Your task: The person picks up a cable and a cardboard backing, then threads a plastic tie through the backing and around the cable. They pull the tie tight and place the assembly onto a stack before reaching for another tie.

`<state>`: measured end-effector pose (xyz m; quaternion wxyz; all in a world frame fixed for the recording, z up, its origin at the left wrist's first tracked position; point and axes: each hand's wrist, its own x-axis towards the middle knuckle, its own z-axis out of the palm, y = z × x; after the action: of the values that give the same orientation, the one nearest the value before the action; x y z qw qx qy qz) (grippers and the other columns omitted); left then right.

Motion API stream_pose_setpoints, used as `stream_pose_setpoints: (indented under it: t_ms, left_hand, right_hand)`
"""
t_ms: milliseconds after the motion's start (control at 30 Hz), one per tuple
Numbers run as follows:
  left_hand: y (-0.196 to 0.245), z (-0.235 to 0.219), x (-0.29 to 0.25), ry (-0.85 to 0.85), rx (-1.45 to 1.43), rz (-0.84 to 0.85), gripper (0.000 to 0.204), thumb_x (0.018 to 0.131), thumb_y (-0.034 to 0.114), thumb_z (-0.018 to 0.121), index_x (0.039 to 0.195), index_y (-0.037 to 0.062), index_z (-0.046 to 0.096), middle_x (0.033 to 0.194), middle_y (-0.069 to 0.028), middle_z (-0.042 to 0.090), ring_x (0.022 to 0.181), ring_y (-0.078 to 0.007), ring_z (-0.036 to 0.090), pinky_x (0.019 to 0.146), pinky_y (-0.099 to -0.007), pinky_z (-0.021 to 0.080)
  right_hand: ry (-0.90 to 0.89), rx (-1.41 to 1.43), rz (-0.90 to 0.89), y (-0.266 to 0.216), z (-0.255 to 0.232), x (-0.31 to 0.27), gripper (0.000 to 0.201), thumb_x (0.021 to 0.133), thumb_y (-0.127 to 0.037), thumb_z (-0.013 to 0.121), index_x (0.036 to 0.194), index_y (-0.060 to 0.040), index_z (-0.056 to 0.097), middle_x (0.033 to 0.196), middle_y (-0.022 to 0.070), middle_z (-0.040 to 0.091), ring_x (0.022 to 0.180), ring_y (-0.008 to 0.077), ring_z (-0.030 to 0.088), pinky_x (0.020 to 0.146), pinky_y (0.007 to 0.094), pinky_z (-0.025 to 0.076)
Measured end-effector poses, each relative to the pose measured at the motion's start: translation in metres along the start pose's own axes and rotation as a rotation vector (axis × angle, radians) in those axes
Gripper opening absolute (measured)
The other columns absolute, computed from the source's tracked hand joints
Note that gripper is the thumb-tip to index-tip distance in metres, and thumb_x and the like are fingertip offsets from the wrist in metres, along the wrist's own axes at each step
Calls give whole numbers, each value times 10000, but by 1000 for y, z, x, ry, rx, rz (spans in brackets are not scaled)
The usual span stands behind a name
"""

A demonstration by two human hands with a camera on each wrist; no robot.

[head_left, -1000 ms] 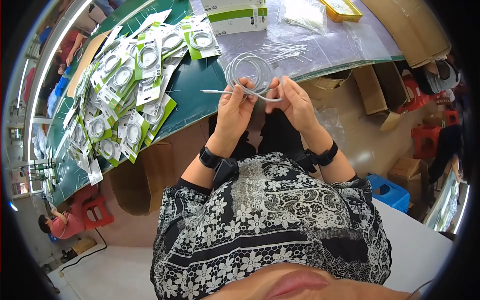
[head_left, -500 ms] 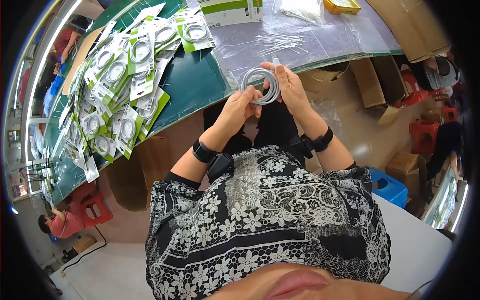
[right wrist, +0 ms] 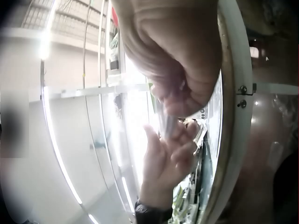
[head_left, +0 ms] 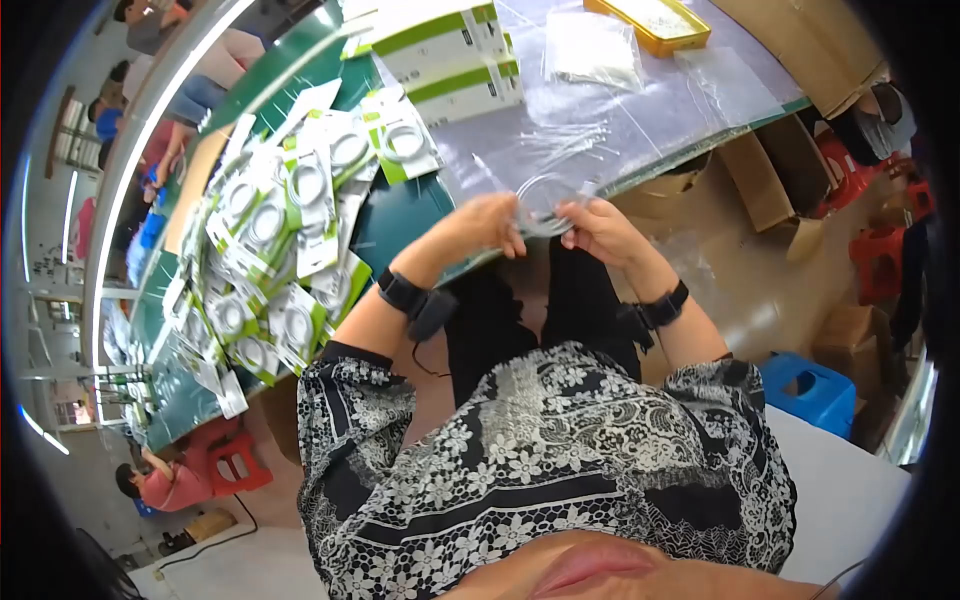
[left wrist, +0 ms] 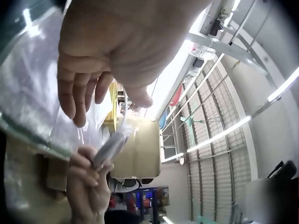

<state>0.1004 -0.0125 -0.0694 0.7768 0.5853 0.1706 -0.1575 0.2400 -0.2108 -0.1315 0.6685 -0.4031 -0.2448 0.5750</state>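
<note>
A coil of pale grey cable (head_left: 545,205) is held up just over the table's near edge, blurred by motion. My right hand (head_left: 603,230) pinches it at its right side; in the left wrist view that coil (left wrist: 112,147) stands out of the right hand's fingers. My left hand (head_left: 480,228) is at the coil's left side. Up close, its loosely bent fingers and spread thumb (left wrist: 140,97) are apart from the coil. Under the right hand's curled fingers, in the right wrist view, the left hand (right wrist: 163,163) is opened toward the coil (right wrist: 167,123).
A heap of carded cables (head_left: 265,235) covers the table's left part. Thin white ties (head_left: 565,145) lie beyond my hands. Green-and-white boxes (head_left: 450,65), a clear bag of white pieces (head_left: 595,50) and a yellow tray (head_left: 675,40) stand farther back. A cardboard box (head_left: 770,180) is at right.
My left hand has let go of the coil, while the right keeps its pinch. A cable end stuck out leftward one second ago, then the loops were gathered closer. The head view has shifted.
</note>
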Motion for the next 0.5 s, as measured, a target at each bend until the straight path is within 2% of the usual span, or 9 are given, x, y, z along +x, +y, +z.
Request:
stream_pose_setpoints:
  t_ms: [67,133,167,233,267,367,500]
  left_hand:
    - [38,-33,25,156,218,320,333,941,335,542,1059,23,532,883,-124,619,731,-232,616,636,-318,504]
    - [69,-71,44,738,1196,732,385,809,315,710,1039,50,550,919,-102,605,840,-217,608,709,-338,475]
    - [81,-85,47,736,1216,746,385,809,315,710,1039,50,550,919,-102,605,840,-217,608,709,-338,475]
    - [109,-90,43,1120,1865,940,454,683,279,786,1013,69,556,882,-90,580,897,-235,573,799,-367,415]
    - [118,-96,43,1115,1871,961,454,683,279,786,1013,69,556,882,-90,580,897,-235,573,799,-367,415]
    - [125,-114,47,1038,1947,836,400,659,265,776,944,81,564,864,-71,563,922,-242,543,843,-388,361]
    - [135,-121,40,999,1941,837,346,663,267,770,872,80,567,843,-61,563,915,-251,547,807,-391,365]
  right_hand:
    - [171,356,-230,7,2,-1,198,962,-252,518,1048,-77,551,930,15,564,757,97,553,663,235,470]
    - [140,430,-281,8,8,-10,188,964,-241,512,1042,-74,551,959,19,564,782,106,556,688,251,477]
    - [113,495,-309,7,12,-12,179,966,-229,505,1036,-71,551,987,23,564,806,114,560,712,267,483]
    - [83,557,-356,10,17,-17,171,969,-218,499,1030,-67,551,1016,26,564,831,123,563,737,283,490]
    - [71,553,-348,13,19,-20,175,968,-221,498,1030,-65,549,1018,26,561,827,125,563,741,288,491]
    - [56,546,-331,19,16,-26,184,967,-226,498,1031,-60,546,1023,25,554,819,129,563,750,297,494]
    - [77,474,-301,21,9,-30,176,973,-217,485,1033,-62,543,1011,30,556,819,132,564,755,300,502]
